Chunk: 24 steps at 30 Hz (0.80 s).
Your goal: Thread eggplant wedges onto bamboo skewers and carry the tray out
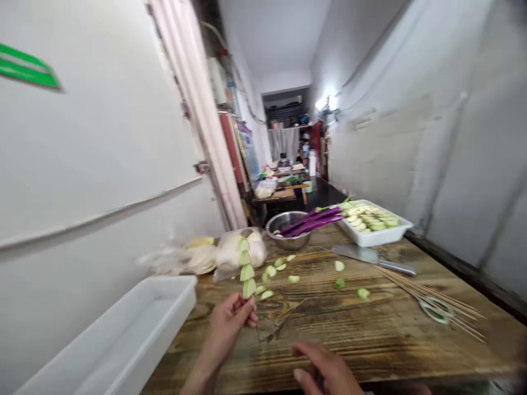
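Note:
My left hand (231, 317) pinches a thin skewer threaded with several pale green vegetable slices (247, 272). The slices stand in a row above my fingers, and the bare end of the stick points down below them. Over the front of the table, my right hand (327, 368) holds nothing, its thumb and forefinger apart. Loose half-round green slices (270, 271) lie on the wooden table beyond my left hand. Farther right are a few more pieces, among them a green slice (339, 266) and a small green end piece (363, 293).
To the left stands a long white tray (181, 288), with plastic bags of pale food (241, 249) behind it. A metal bowl (288, 241) holds purple eggplants (313, 221). On the right are a slice-filled white tray (382, 236), a cleaver (358, 253), bare skewers (411, 285) and green-handled scissors (434, 310).

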Each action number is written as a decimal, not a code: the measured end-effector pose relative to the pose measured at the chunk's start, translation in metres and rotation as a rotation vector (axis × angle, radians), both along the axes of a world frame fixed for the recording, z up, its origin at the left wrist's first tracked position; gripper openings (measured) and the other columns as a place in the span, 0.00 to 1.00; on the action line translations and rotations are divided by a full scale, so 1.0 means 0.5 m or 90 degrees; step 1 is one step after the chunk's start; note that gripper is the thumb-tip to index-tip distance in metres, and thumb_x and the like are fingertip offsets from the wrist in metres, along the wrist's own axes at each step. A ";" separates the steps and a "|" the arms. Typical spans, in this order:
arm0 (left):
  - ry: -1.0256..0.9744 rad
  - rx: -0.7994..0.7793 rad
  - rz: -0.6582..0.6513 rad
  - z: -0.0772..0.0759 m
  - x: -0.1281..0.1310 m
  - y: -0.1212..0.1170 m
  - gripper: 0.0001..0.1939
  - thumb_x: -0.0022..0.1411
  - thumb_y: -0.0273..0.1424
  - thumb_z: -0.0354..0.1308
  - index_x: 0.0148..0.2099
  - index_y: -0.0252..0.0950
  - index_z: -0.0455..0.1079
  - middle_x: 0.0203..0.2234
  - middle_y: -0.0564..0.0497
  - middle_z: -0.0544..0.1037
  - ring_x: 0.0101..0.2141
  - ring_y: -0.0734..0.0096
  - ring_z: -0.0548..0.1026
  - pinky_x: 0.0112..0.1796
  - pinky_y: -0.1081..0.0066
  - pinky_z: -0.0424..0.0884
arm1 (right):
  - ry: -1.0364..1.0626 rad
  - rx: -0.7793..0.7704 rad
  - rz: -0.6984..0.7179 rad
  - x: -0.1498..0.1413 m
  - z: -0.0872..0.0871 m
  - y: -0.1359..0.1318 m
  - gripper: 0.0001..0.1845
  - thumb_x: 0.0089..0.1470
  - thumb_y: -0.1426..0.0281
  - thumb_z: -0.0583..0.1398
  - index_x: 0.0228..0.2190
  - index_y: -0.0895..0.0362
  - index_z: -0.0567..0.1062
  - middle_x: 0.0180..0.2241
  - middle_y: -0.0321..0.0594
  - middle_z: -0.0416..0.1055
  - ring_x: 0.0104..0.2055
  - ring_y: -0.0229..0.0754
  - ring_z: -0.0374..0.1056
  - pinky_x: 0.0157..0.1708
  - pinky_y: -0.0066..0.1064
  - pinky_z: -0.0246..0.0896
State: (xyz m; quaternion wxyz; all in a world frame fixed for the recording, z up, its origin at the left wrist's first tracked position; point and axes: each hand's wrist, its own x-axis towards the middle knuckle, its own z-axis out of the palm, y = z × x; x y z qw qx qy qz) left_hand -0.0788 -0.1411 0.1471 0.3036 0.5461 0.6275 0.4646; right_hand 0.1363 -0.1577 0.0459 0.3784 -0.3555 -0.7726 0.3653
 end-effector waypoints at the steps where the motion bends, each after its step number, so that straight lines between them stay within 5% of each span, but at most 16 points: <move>1: -0.022 -0.005 -0.022 -0.020 0.036 0.014 0.18 0.47 0.46 0.59 0.28 0.34 0.66 0.17 0.52 0.73 0.19 0.72 0.71 0.23 0.73 0.69 | 0.011 0.017 0.003 -0.002 0.013 0.006 0.21 0.51 0.63 0.54 0.46 0.54 0.71 0.41 0.44 0.73 0.38 0.43 0.71 0.37 0.30 0.66; 4: -0.059 -0.027 -0.072 -0.078 0.127 0.049 0.20 0.46 0.47 0.60 0.28 0.34 0.68 0.18 0.52 0.73 0.20 0.71 0.71 0.24 0.72 0.69 | 0.031 -0.005 -0.062 0.003 0.013 0.027 0.18 0.47 0.70 0.54 0.41 0.60 0.73 0.32 0.44 0.74 0.32 0.43 0.71 0.32 0.28 0.64; 8: -0.072 -0.063 -0.139 -0.136 0.224 0.092 0.20 0.46 0.48 0.59 0.26 0.34 0.67 0.15 0.53 0.72 0.17 0.74 0.69 0.21 0.74 0.67 | 0.144 -0.182 -0.166 0.028 -0.054 0.059 0.12 0.51 0.67 0.52 0.31 0.59 0.73 0.21 0.36 0.69 0.20 0.37 0.68 0.19 0.23 0.59; 11: -0.073 -0.095 -0.187 -0.157 0.292 0.125 0.21 0.47 0.49 0.58 0.26 0.33 0.67 0.12 0.54 0.69 0.13 0.78 0.63 0.17 0.77 0.60 | 0.230 -0.283 -0.223 0.065 -0.092 0.081 0.18 0.53 0.59 0.50 0.27 0.58 0.72 0.14 0.31 0.61 0.13 0.35 0.62 0.12 0.21 0.53; 14: -0.065 -0.099 -0.216 -0.167 0.339 0.151 0.23 0.50 0.49 0.55 0.33 0.32 0.70 0.16 0.52 0.72 0.12 0.79 0.63 0.14 0.78 0.57 | 0.264 -0.249 -0.301 0.128 -0.088 0.099 0.19 0.53 0.56 0.50 0.28 0.58 0.72 0.13 0.31 0.62 0.13 0.35 0.62 0.14 0.23 0.56; 18: 0.098 0.039 -0.169 -0.193 0.312 0.171 0.23 0.55 0.47 0.52 0.43 0.36 0.71 0.30 0.48 0.78 0.18 0.73 0.71 0.20 0.73 0.68 | 0.173 -0.130 -0.404 0.260 -0.041 0.145 0.19 0.56 0.59 0.47 0.29 0.58 0.72 0.16 0.34 0.67 0.16 0.36 0.65 0.17 0.24 0.57; 21: 0.262 0.208 -0.059 -0.234 0.240 0.185 0.16 0.54 0.43 0.54 0.40 0.41 0.74 0.36 0.48 0.79 0.35 0.63 0.77 0.38 0.67 0.72 | -0.053 -0.009 -0.530 0.370 0.005 0.220 0.18 0.57 0.66 0.47 0.27 0.58 0.73 0.16 0.37 0.69 0.20 0.38 0.67 0.25 0.26 0.59; 24: 0.332 0.273 -0.002 -0.274 0.183 0.201 0.13 0.55 0.39 0.52 0.40 0.43 0.74 0.36 0.48 0.79 0.38 0.62 0.76 0.42 0.66 0.72 | -0.278 0.009 -0.608 0.452 0.054 0.329 0.16 0.55 0.71 0.48 0.27 0.60 0.75 0.21 0.41 0.74 0.27 0.39 0.70 0.30 0.24 0.59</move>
